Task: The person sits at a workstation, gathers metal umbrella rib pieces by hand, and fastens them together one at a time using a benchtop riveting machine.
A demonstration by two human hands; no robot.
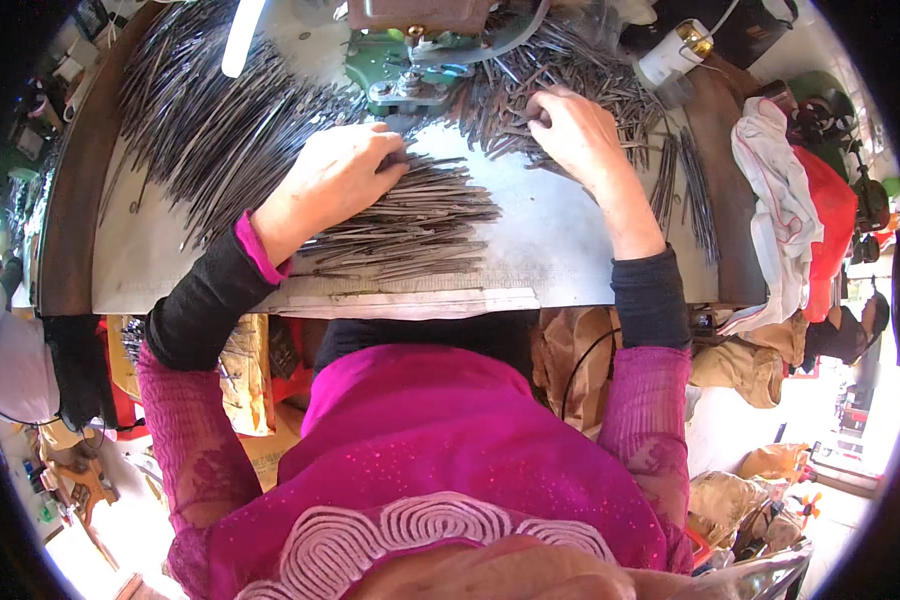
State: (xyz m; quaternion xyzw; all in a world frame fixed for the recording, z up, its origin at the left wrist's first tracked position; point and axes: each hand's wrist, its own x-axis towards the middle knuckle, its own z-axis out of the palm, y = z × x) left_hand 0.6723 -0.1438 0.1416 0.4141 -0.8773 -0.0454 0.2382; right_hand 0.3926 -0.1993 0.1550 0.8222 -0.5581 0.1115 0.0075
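I see the left hand (pixel 335 178) curled narrow over the near pile of thin dark rods (pixel 420 220), just in front of the green machine (pixel 370 60); I cannot tell whether its grip holds one. Right hand (pixel 578 130): fingers drawn together at the edge of a jumbled heap (pixel 540 70); I cannot tell what, if anything, sits in that grip. Large spread of rods (pixel 220 130) on the left of the counter (pixel 550 235). White cloth (pixel 770 200) off its right edge, from my view.
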